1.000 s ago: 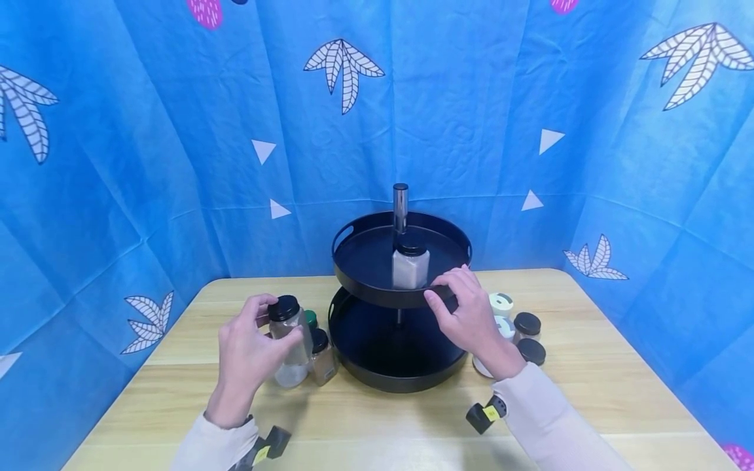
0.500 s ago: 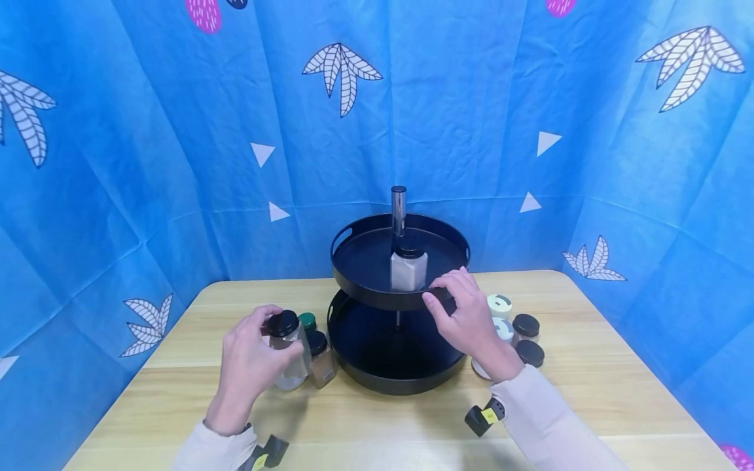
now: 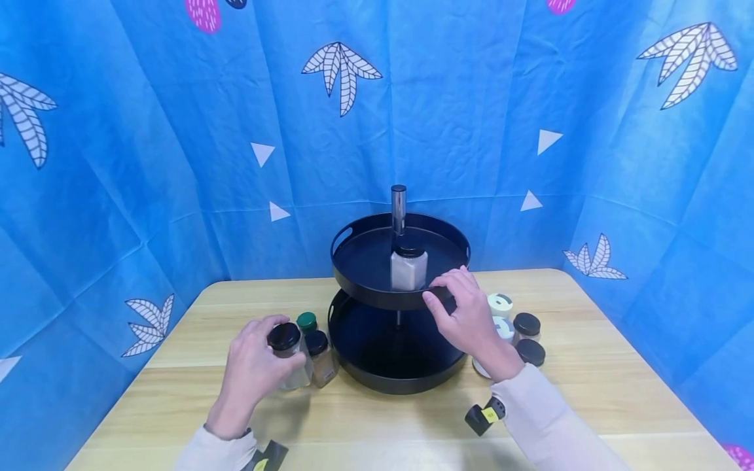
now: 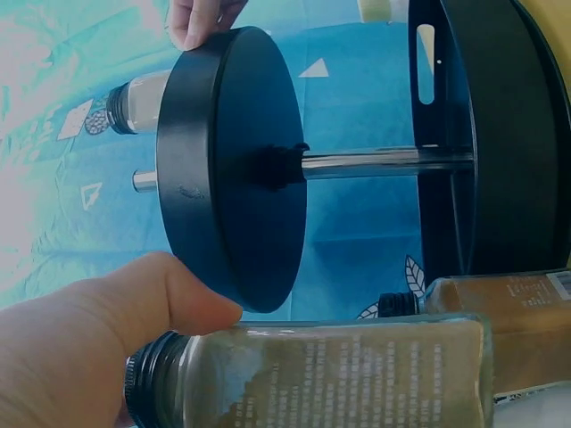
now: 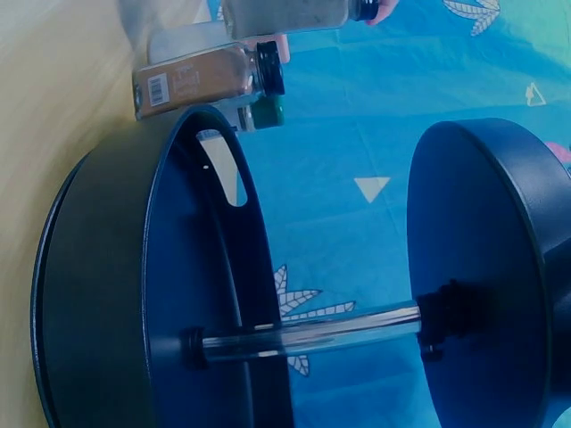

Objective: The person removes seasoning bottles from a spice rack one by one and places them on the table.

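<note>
My left hand holds a glass spice jar by its upper part, just under the black lid. The left wrist view shows the thumb lying along this jar, and its contents look pale. In the right wrist view the held jar sits higher than a brown-filled jar beside it. My right hand pinches the front right rim of the upper tray of a black two-tier round rack. A black-lidded jar of pale contents stands upright on that tray.
A brown-filled jar and a green-lidded jar stand left of the lower tray. Several jars with white and black lids stand to the right, partly behind the right wrist. A chrome post rises through the rack.
My left hand and its jar have moved down in the head view, uncovering more of the green lid. The right hand stays at the tray rim.
</note>
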`<state>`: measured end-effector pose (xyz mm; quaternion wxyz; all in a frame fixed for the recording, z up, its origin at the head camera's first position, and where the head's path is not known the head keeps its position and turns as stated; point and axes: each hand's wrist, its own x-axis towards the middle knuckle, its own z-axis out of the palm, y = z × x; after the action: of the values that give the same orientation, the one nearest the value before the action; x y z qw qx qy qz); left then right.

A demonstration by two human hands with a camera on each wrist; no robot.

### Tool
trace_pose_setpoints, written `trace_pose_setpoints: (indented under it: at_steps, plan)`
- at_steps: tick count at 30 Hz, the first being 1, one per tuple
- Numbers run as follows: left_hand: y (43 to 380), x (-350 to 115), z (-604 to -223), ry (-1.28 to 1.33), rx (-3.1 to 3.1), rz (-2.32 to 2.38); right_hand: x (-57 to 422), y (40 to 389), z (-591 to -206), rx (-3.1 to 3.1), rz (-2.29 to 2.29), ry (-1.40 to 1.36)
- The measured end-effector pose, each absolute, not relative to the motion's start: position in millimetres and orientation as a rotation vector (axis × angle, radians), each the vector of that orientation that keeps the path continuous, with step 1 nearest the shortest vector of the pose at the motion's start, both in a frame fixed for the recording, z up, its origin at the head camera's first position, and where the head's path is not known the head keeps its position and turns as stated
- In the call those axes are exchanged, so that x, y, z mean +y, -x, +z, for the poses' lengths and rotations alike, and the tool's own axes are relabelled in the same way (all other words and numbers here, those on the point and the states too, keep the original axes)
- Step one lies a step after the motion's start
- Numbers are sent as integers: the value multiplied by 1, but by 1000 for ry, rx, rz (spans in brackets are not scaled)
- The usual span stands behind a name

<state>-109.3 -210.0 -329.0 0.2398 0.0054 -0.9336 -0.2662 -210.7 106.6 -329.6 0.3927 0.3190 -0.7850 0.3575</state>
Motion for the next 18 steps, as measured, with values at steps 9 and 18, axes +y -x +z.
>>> trace_pose_setpoints:
  at_steps: [9, 18]
  plan:
    - [108, -212, -340, 31, -2549, -676, 105, 209, -330, -1998, 907, -816]
    - [109, -213, -346, 44, -2633, -677, 107, 211, -330, -1977, 908, -823]
